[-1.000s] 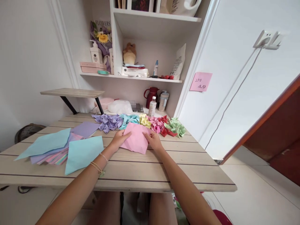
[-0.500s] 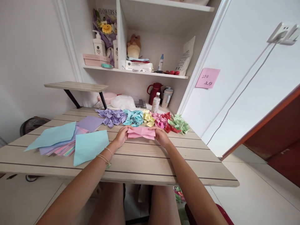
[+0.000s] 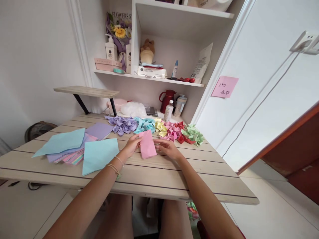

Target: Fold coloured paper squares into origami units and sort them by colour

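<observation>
A pink folded paper (image 3: 148,145), now a narrow upright rectangle, is held just over the table. My left hand (image 3: 132,145) pinches its left edge between thumb and fingers. At the right edge of the paper is my right hand (image 3: 167,147), its fingers stretched out and apart; whether the fingertips touch the paper I cannot tell. Behind the hands lie folded paper pieces in colour groups: purple (image 3: 122,125), light blue (image 3: 145,125), yellow (image 3: 160,127), pink (image 3: 172,131), red (image 3: 186,137) and green (image 3: 193,134).
Left of my hands are blue paper sheets (image 3: 101,154), a fanned stack of coloured paper (image 3: 71,156) and a purple sheet (image 3: 99,130). A small raised shelf (image 3: 87,90) stands at the back left. A clear bottle (image 3: 168,111), red jug (image 3: 166,101) and tumbler (image 3: 180,105) stand at the back.
The pink paper has turned from a wide strip held at both ends to an upright rectangle. My right hand has let go of its end and spread its fingers. The view has shifted slightly.
</observation>
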`<state>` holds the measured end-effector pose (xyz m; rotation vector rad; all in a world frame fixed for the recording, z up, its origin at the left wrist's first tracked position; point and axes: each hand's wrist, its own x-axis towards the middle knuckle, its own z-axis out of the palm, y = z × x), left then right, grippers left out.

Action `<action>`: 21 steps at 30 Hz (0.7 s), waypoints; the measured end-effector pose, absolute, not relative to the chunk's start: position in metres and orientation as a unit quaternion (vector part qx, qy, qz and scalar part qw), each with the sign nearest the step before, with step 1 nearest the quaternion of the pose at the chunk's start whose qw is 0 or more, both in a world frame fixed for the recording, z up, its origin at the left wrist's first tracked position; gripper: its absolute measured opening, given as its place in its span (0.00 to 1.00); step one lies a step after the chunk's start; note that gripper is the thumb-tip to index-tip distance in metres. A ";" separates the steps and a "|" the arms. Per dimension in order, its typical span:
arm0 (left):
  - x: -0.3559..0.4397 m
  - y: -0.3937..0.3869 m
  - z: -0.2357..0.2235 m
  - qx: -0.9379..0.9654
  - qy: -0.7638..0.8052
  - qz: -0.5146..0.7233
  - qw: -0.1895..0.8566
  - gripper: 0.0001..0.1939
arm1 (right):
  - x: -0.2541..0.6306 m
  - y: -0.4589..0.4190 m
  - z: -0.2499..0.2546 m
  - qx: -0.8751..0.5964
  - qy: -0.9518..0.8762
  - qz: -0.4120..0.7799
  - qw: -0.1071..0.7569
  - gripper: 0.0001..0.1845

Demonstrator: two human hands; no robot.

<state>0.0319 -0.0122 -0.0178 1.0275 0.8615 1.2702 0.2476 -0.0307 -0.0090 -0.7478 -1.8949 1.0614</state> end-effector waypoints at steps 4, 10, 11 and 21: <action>0.034 -0.013 -0.018 0.513 0.375 0.499 0.589 0.21 | 0.244 -0.034 -0.007 -0.264 -0.785 0.403 0.389 0.17; 0.039 -0.021 -0.013 0.559 0.357 0.452 0.596 0.24 | 0.239 -0.029 -0.016 -0.316 -0.771 0.293 0.468 0.11; 0.039 -0.022 -0.013 0.564 0.353 0.447 0.598 0.24 | 0.240 -0.028 -0.017 -0.330 -0.760 0.272 0.490 0.11; 0.042 -0.022 -0.016 0.617 0.352 0.438 0.551 0.17 | 0.238 -0.028 -0.018 -0.357 -0.750 0.330 0.449 0.13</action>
